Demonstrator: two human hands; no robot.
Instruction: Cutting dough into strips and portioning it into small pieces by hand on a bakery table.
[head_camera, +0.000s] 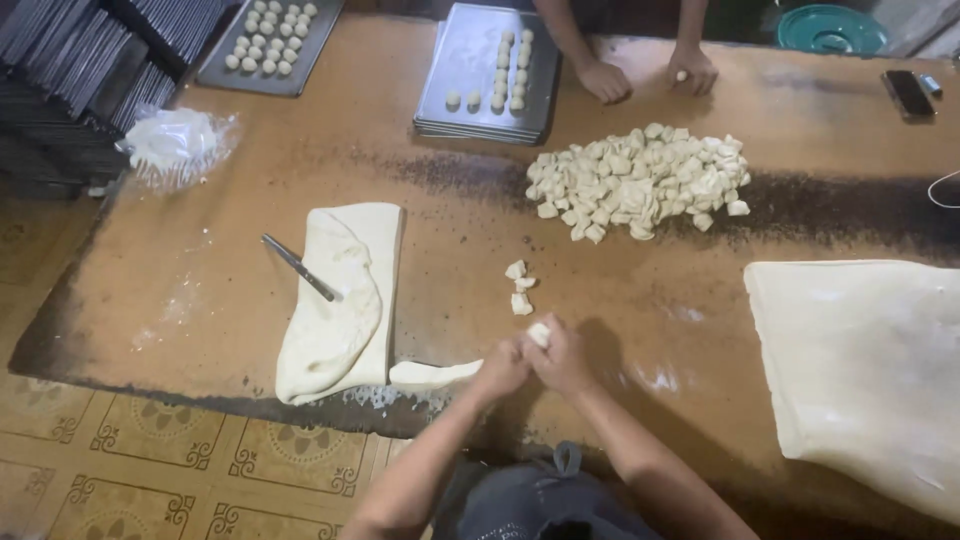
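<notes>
"What are the hands doing?"
"The left hand (500, 368) grips the dough strip (435, 375). The right hand (562, 358) pinches a small dough piece (539, 334)."
"Where is that?"
"Just right of the folded dough sheet (340, 300), below three cut bits (519, 287)."

Both forearms reaching fwd, left hand (500, 368) & right hand (560, 358) pressed together, fingers apparently curled

The soft, matt dough strip (435, 375) and floury dough pieces (518, 287) lie on a worn, matt brown wooden table (200, 270), beside a shiny metal knife (299, 267) and dull grey metal trays (480, 80).
</notes>
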